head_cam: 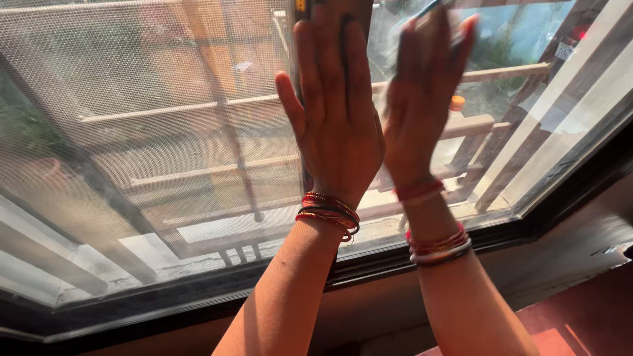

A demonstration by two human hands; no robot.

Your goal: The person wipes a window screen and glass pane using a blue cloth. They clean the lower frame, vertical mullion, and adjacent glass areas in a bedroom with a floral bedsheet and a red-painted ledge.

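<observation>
At the frame's top centre, the left hand (336, 118) presses flat, fingers spread, on the window's middle frame post (304, 20); the blurred right hand (422, 99) lies open-palmed against the glass pane (514, 39) beside it, grasping nothing.

Both hands press flat against the dusty window pane (514, 99) beside its mesh screen (145, 118).

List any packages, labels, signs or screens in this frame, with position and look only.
Small plate or sign: outside, upper right beyond the glass, pale rectangle with dark marks, too small to tell more.
Mesh insect screen: left window panel, fine grey mesh in a dark frame.
No packages or display screens.
</observation>
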